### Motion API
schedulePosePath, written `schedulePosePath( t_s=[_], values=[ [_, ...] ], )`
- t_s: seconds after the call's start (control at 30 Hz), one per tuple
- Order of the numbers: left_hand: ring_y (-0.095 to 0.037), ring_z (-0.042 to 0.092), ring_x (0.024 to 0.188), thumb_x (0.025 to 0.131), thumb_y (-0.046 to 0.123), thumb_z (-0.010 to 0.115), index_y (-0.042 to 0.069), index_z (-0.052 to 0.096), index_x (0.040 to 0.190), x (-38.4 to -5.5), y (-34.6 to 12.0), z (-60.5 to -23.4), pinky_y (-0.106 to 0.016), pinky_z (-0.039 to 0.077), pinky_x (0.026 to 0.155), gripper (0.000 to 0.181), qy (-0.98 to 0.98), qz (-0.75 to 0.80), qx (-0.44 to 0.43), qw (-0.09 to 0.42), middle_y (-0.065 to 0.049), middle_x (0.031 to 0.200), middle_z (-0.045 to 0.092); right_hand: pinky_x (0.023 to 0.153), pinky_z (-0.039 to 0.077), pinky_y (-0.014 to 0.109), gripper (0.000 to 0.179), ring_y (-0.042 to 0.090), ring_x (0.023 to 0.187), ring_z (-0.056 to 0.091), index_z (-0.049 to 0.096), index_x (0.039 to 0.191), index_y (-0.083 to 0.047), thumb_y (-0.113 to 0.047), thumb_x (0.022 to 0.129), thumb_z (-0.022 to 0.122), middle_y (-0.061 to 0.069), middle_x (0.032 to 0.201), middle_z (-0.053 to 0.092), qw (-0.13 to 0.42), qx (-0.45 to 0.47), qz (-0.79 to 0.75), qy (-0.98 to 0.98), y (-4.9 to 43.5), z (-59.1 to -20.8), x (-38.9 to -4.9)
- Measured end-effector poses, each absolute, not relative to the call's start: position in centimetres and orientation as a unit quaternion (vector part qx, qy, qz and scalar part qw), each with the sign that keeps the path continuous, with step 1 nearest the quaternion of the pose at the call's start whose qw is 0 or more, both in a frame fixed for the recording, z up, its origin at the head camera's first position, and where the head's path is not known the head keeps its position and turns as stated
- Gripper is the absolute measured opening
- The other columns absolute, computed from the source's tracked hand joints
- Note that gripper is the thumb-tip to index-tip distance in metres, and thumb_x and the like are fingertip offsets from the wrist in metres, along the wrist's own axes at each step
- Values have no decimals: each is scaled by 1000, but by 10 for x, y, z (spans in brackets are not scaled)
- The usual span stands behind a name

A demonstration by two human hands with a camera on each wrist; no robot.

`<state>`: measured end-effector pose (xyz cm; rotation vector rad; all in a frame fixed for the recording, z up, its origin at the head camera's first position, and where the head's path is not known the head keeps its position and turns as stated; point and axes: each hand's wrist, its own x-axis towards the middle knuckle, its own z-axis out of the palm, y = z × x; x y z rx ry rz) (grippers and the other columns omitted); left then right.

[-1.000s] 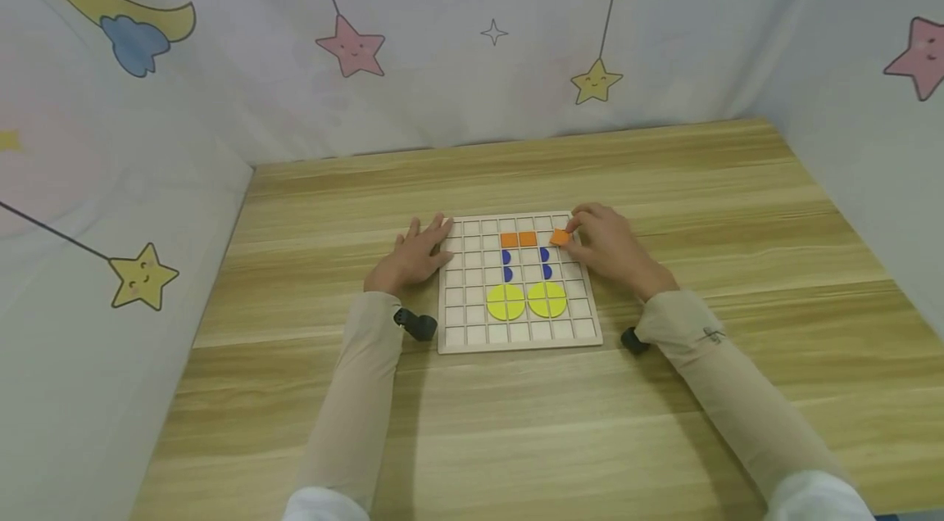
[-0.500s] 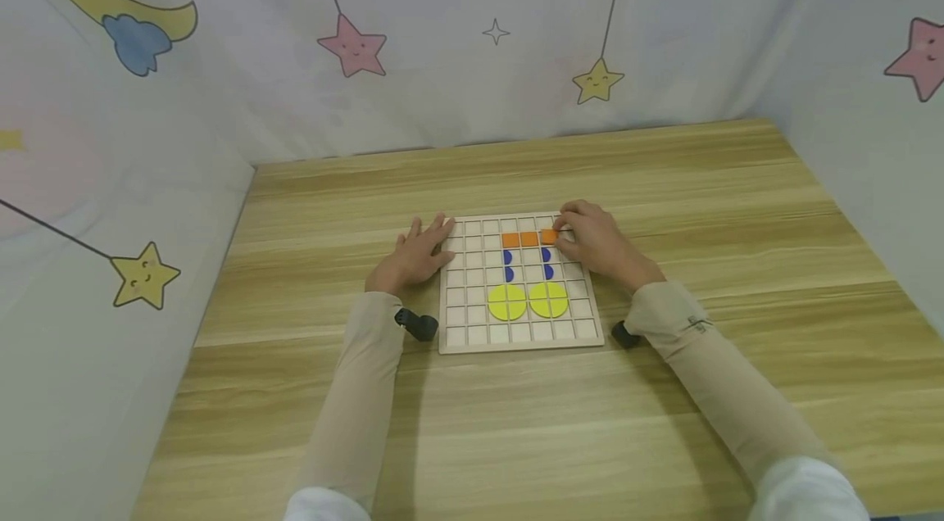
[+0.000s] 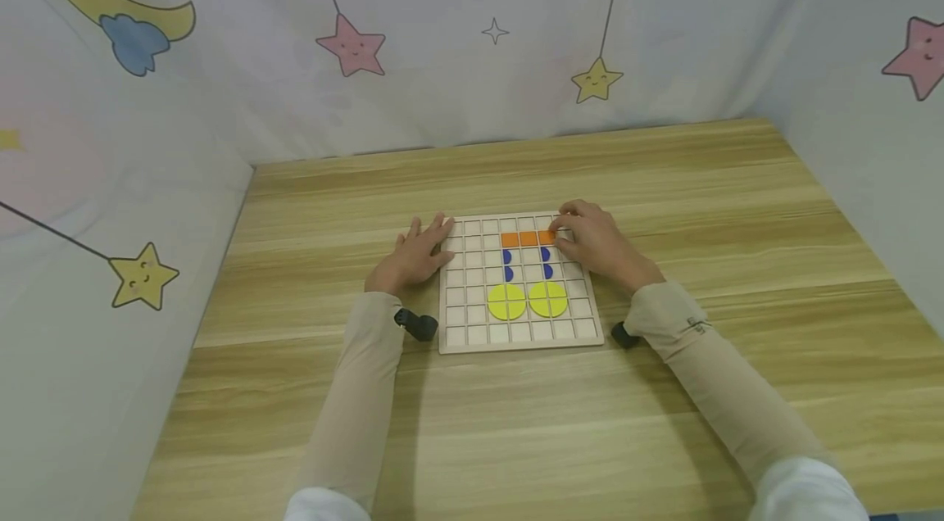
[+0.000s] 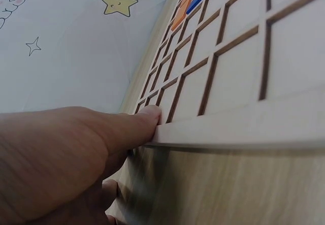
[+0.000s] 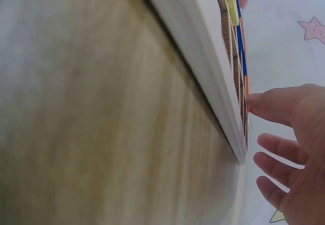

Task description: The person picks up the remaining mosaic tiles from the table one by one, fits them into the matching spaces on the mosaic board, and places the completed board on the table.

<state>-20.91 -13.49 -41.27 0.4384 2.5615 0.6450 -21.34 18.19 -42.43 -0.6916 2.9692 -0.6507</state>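
A wooden grid board (image 3: 456,334) lies flat on the table. Three orange square tiles (image 3: 527,239) form a row in its upper part, the rightmost partly under my right hand's fingertips. My right hand (image 3: 601,246) pinches that rightmost tile (image 3: 545,237) at its right side; its thumb touches it in the right wrist view, where the index fingertip is hidden. Blue half-circle tiles (image 3: 547,271) stand in two columns below. Under them lie two yellow circles (image 3: 506,302) built from quarter pieces. My left hand (image 3: 413,257) rests at the board's left edge, thumb (image 4: 150,114) on the rim.
The wood-grain table (image 3: 516,431) surrounds the board. White curtains (image 3: 442,95) printed with stars and moons close off the back and sides. A small black device (image 3: 416,324) sits at the left wrist, and another (image 3: 625,335) at the right.
My right hand has moved left with the third orange tile and brought it down into the cell beside the other two, in line with them. The left hand has stayed in place.
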Motion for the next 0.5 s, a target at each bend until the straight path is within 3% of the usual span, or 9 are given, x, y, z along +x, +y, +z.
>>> schedulePosePath(
  t_s=[0.5],
  values=[
    [-38,-15,146,103,27,41,16,8,155,-211,-136,-414,-59,-4,116,63,931,235,156,231,-7,162,-3,106,32,55,26,35,126,43,70,117,-14,-20,94,60,15,133,51,20,-226,-204,952,186,-420,-209]
  ],
)
